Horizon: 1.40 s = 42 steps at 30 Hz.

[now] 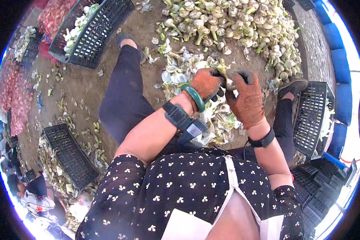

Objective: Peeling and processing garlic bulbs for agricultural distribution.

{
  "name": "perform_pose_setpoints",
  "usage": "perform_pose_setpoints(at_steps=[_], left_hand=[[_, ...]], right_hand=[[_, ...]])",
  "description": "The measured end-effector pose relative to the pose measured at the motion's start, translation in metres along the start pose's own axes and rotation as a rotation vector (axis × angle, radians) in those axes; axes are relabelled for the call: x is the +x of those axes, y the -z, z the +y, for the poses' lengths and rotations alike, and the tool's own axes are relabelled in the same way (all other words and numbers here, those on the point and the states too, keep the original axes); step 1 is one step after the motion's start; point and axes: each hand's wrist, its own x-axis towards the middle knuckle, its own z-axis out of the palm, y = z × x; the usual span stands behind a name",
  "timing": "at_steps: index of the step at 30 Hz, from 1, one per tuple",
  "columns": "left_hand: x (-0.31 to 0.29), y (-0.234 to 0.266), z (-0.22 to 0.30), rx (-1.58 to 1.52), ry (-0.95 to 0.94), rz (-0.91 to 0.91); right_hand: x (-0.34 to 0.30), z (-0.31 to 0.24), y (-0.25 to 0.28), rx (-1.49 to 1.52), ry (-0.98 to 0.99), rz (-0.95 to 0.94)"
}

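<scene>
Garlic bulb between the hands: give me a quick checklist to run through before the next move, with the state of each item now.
1. Garlic bulb gripped by both hands: ok, left hand and right hand both close on it.
2. Gloves on: ok, orange gloves cover both hands.
3. Bulb fully peeled: cannot tell, fingers hide most of it.
4. Supply within view: ok, garlic pile lies ahead on the ground.
5. Crate at the right: ok, black crate stands beside the right leg, pale contents inside.
6. Peelings underfoot: not ok, heap of husks lies below the hands.
</scene>
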Motion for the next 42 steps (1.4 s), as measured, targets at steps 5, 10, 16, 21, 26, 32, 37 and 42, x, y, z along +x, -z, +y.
perform_pose_setpoints(at_steps=[5,10,16,21,26,32,37,42], left_hand=[[-0.016,0.01,0.024,0.046,-0.023,-0.09],[-0.009,0.01,0.012,0.08,-0.067,-0.024],[0.0,0.016,0.0,0.147,-0.185,-0.095],[0.001,0.014,-0.003,0.07,-0.163,0.064],[-0.009,-0.01,-0.004,0.361,-0.585,0.345],[-0.002,-0.014,-0.011,-0.204,-0.075,0.204],[0.009,0.023,-0.027,0.101,-0.28,0.332],[0.022,0.068,-0.036,0.733,-0.419,0.561]], right_hand=[[0.002,0.0,0.007,0.021,-0.017,0.032],[0.005,-0.009,0.007,-0.105,0.057,-0.019],[0.001,0.018,0.002,0.925,-0.446,-0.169],[-0.001,0.018,-0.006,1.223,-0.578,-0.189],[0.01,0.006,-0.032,1.954,-0.965,0.048],[-0.006,0.057,-0.078,0.639,-0.111,0.084],[0.007,0.022,-0.046,2.078,-0.982,-0.27],[0.002,0.036,-0.044,2.129,-0.887,-0.346]])
